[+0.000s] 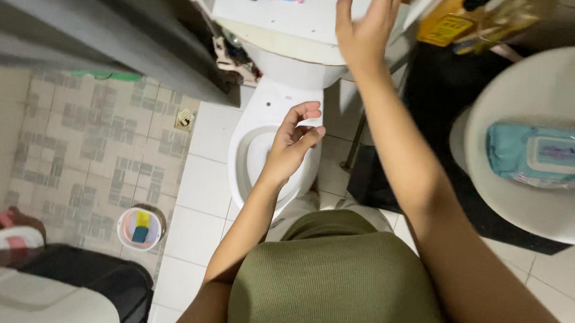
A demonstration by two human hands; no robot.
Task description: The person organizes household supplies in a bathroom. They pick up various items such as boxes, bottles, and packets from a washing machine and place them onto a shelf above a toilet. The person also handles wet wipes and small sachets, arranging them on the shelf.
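I look down at a white toilet (263, 121) with its seat up. My left hand (294, 140) hovers over the bowl, fingers loosely curled and apart, holding nothing. My right hand (367, 28) reaches up and forward over the white cistern lid (279, 19), fingers spread toward a shelf edge at the top of the view; whether it touches anything there I cannot tell. My olive green garment (339, 284) fills the lower middle.
A white sink (540, 204) at right carries a blue pack of wet wipes (551, 155). Yellow packaging (452, 20) lies beyond it. A small tub with sponges (141, 227) stands on the tiled floor, near a floor drain (184, 119). A black bin (90, 276) sits at bottom left.
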